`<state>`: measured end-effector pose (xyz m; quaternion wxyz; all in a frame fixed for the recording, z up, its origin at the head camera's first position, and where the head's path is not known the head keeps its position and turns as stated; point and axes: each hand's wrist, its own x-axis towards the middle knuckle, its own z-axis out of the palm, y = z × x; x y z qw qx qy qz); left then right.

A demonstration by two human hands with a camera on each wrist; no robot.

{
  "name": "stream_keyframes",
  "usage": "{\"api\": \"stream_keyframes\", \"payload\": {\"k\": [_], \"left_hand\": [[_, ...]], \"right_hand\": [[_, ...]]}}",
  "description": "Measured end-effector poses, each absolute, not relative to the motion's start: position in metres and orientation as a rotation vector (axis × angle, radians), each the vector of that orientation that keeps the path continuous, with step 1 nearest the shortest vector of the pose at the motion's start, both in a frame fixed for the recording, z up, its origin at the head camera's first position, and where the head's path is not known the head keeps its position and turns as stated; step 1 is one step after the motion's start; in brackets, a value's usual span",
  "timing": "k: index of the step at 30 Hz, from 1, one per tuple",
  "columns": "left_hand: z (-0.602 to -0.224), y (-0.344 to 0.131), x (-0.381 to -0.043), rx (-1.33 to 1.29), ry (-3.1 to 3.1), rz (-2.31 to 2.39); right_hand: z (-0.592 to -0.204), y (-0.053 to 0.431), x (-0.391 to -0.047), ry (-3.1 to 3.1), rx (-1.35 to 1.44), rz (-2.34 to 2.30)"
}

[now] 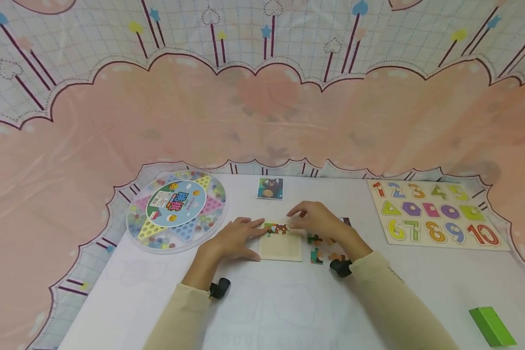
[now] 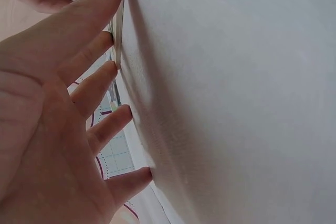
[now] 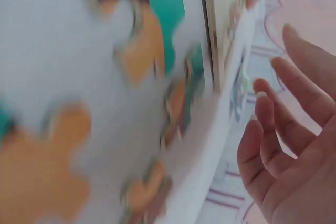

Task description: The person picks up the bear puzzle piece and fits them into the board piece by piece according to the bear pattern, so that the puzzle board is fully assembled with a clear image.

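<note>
A small wooden puzzle tray (image 1: pixel 281 249) lies on the table, with a few joined bear-picture pieces (image 1: pixel 278 229) along its far edge. My left hand (image 1: pixel 238 239) rests at the tray's left side, thumb at the near corner. In the left wrist view this hand (image 2: pixel 58 114) has its fingers spread and its fingertips down. Above the tray's far right part hovers my right hand (image 1: pixel 318 221). The right wrist view shows that hand (image 3: pixel 294 150) with fingers loosely bent and nothing between them. Loose puzzle pieces (image 1: pixel 317 256) lie right of the tray, partly hidden by the right arm.
A bear picture card (image 1: pixel 270 188) lies behind the tray. At the left is a round Chinese checkers box (image 1: pixel 177 211). A number and shape board (image 1: pixel 437 214) lies at the right, and a green block (image 1: pixel 492 326) sits near the front right. A patterned cloth (image 1: pixel 262 116) hangs behind.
</note>
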<state>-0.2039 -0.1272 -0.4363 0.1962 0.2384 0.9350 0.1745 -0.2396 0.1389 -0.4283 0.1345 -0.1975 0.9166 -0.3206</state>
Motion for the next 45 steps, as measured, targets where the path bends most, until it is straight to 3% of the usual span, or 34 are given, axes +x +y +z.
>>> {"api": "stream_keyframes", "payload": {"k": [26,45], "left_hand": [[-0.433,-0.127,-0.202,0.684,2.624,0.500],[-0.435,-0.128,-0.204,0.685,2.615,0.519]], "right_hand": [[-0.430,0.238,-0.232,2.736,-0.340,-1.100],[-0.447,0.261,-0.231,2.677,-0.201,-1.003]]}}
